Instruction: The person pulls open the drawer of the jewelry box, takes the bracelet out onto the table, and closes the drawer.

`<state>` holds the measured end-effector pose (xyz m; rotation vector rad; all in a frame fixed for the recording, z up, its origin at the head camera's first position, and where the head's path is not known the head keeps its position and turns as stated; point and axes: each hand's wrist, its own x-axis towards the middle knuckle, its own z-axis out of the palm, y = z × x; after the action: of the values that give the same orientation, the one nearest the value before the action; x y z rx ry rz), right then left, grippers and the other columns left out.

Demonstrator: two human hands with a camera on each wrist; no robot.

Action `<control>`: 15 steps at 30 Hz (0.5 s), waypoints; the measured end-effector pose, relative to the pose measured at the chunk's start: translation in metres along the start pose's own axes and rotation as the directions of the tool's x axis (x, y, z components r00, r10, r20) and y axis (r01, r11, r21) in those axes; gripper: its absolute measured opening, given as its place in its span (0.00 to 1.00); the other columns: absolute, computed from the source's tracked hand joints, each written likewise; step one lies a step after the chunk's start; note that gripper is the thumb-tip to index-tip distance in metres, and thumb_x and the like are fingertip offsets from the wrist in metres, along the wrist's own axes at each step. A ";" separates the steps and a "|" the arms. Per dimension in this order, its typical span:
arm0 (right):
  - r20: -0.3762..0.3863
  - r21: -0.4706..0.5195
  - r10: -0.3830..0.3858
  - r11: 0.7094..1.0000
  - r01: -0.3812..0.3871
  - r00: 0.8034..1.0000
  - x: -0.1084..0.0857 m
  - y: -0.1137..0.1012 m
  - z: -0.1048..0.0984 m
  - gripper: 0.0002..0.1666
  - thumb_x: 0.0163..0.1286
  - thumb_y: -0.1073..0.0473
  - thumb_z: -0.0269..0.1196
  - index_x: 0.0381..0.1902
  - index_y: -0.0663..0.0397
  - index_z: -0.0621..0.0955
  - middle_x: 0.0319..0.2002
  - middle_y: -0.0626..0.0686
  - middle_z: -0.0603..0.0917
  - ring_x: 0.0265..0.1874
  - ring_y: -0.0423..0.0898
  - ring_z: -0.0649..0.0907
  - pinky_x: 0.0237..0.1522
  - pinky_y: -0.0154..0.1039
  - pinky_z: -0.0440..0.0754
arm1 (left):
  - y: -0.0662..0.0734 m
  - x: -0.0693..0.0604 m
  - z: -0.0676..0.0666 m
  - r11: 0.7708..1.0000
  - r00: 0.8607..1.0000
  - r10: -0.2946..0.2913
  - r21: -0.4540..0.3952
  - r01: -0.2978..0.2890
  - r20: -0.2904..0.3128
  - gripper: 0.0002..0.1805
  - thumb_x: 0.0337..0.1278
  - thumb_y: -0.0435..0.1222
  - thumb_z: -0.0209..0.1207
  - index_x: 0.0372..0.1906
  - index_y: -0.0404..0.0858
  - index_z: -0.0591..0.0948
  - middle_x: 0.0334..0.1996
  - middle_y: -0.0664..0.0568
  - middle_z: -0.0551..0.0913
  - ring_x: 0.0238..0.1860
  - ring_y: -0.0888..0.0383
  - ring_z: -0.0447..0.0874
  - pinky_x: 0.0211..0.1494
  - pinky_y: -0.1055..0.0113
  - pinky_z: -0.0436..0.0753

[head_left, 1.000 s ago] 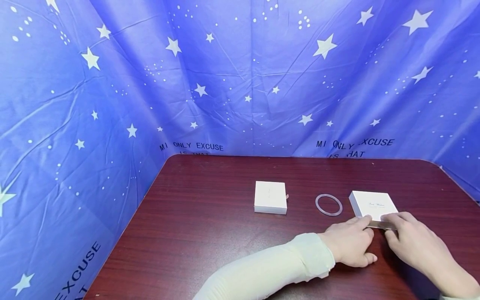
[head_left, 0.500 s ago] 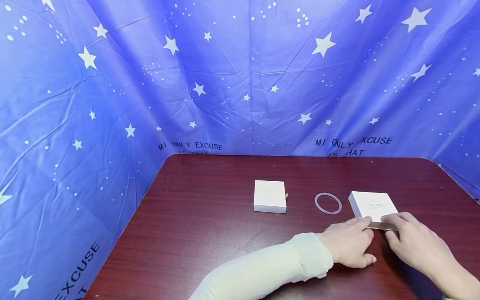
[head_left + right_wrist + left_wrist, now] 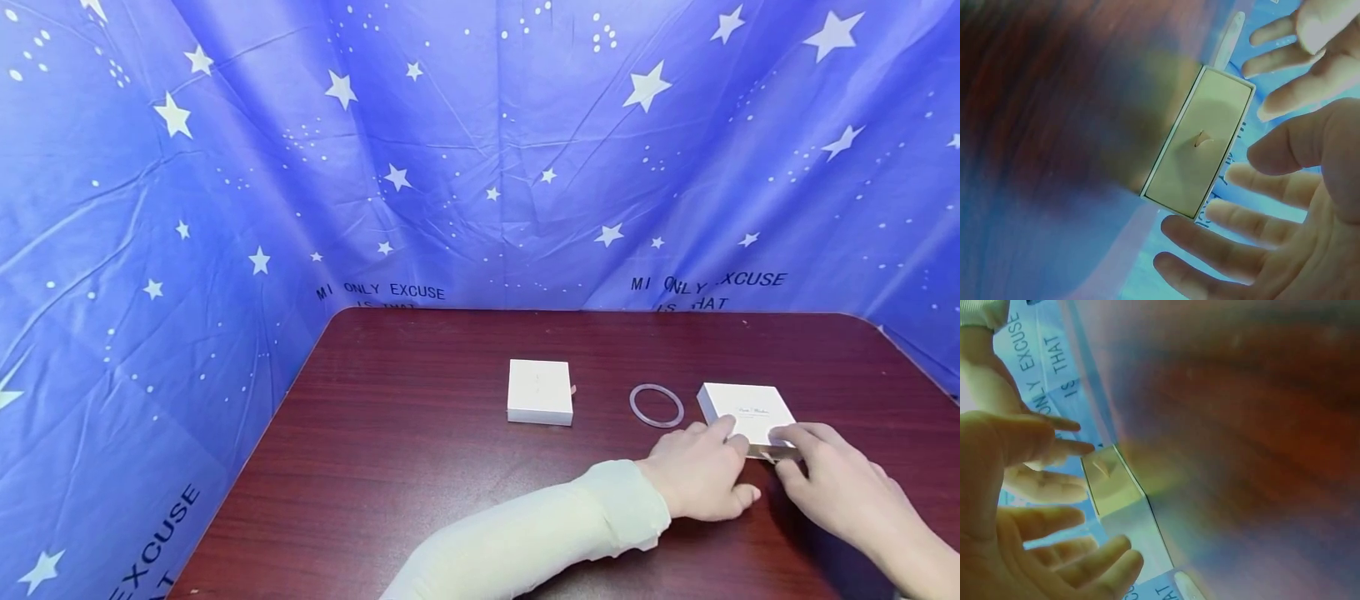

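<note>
A white slide-out box [image 3: 742,404] with small print on its lid lies at the right of the table. My left hand [image 3: 701,471], arm in a cream sleeve, is at its front-left corner, fingers spread and extended over the lid's edge. At the front-right corner, my right hand [image 3: 847,483] has its fingers extended by the lid. Both wrist views show the tan drawer front [image 3: 1200,147] seated within the white sleeve, with a small ribbon tab [image 3: 1202,139] at its middle. No fingers hold that tab. A pale bangle-like ring [image 3: 657,406] lies left of the box.
A second white box [image 3: 539,392], with a ribbon tab on its right side, sits left of the ring. Dark red wood-grain shows on the table [image 3: 360,467]. A blue star-printed curtain [image 3: 450,167] hangs behind and along the sides.
My left hand has lifted and shifted slightly away from the box's front edge. My right fingers have moved a little, and the ribbon tab at the front now shows between the hands.
</note>
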<state>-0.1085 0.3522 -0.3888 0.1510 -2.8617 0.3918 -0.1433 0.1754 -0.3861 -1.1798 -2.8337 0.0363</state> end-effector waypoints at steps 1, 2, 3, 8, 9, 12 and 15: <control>0.001 -0.003 0.013 1.000 -0.013 1.000 0.000 0.001 -0.001 0.17 0.59 0.61 0.60 0.47 0.62 0.78 0.48 0.69 0.74 0.42 0.72 0.77 0.28 0.68 0.69 | -0.001 0.002 -0.001 1.000 1.000 -0.020 -0.006 0.020 -0.021 0.19 0.55 0.64 0.53 0.43 0.58 0.74 0.42 0.66 0.67 0.37 0.67 0.71 0.33 0.72 0.75; 0.003 -0.006 0.026 1.000 -0.026 1.000 0.000 0.002 -0.002 0.18 0.61 0.59 0.60 0.47 0.62 0.78 0.48 0.69 0.75 0.42 0.73 0.76 0.28 0.68 0.68 | -0.002 0.004 -0.001 0.999 0.999 -0.040 -0.017 0.039 -0.037 0.19 0.55 0.64 0.53 0.42 0.57 0.74 0.41 0.66 0.67 0.36 0.67 0.71 0.32 0.72 0.75; 0.009 -0.008 0.039 0.999 -0.039 0.999 0.001 0.002 -0.003 0.19 0.62 0.57 0.59 0.48 0.62 0.77 0.48 0.69 0.75 0.42 0.73 0.76 0.27 0.68 0.68 | -0.004 0.006 -0.001 0.998 0.997 -0.056 -0.024 0.055 -0.054 0.18 0.56 0.63 0.53 0.42 0.57 0.75 0.40 0.65 0.67 0.36 0.67 0.71 0.31 0.72 0.75; 0.056 -0.009 0.097 0.995 -0.097 0.994 0.008 0.004 -0.011 0.21 0.67 0.50 0.57 0.47 0.62 0.77 0.41 0.70 0.79 0.37 0.73 0.78 0.21 0.63 0.68 | -0.012 0.020 -0.003 0.992 0.991 -0.106 -0.070 0.101 -0.081 0.17 0.56 0.60 0.53 0.42 0.56 0.76 0.40 0.65 0.70 0.37 0.67 0.71 0.29 0.71 0.75; 0.069 -0.011 0.109 0.994 -0.109 0.992 0.010 0.004 -0.013 0.21 0.68 0.49 0.57 0.46 0.62 0.77 0.40 0.71 0.79 0.35 0.73 0.78 0.20 0.62 0.68 | -0.013 0.023 -0.003 0.990 0.990 -0.119 -0.083 0.112 -0.078 0.16 0.57 0.60 0.53 0.41 0.56 0.76 0.41 0.65 0.70 0.38 0.67 0.71 0.29 0.70 0.75; 0.085 -0.026 0.133 0.991 -0.131 0.987 0.014 0.004 -0.015 0.22 0.68 0.48 0.56 0.44 0.64 0.77 0.36 0.71 0.79 0.31 0.72 0.78 0.19 0.60 0.67 | -0.016 0.033 -0.004 0.983 0.988 -0.151 -0.114 0.146 -0.042 0.15 0.59 0.59 0.52 0.43 0.57 0.76 0.47 0.67 0.71 0.43 0.67 0.72 0.33 0.68 0.77; 0.114 -0.040 0.156 0.988 -0.152 0.981 0.016 0.005 -0.016 0.22 0.68 0.47 0.55 0.39 0.64 0.77 0.32 0.71 0.78 0.27 0.71 0.77 0.17 0.59 0.67 | -0.015 0.039 -0.002 0.979 0.985 -0.170 -0.116 0.169 -0.002 0.15 0.61 0.59 0.50 0.47 0.59 0.76 0.51 0.67 0.70 0.48 0.68 0.71 0.35 0.67 0.77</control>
<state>-0.1211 0.3608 -0.3708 -0.0562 -3.0039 0.3789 -0.1815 0.1926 -0.3808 -0.9475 -2.9494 -0.1464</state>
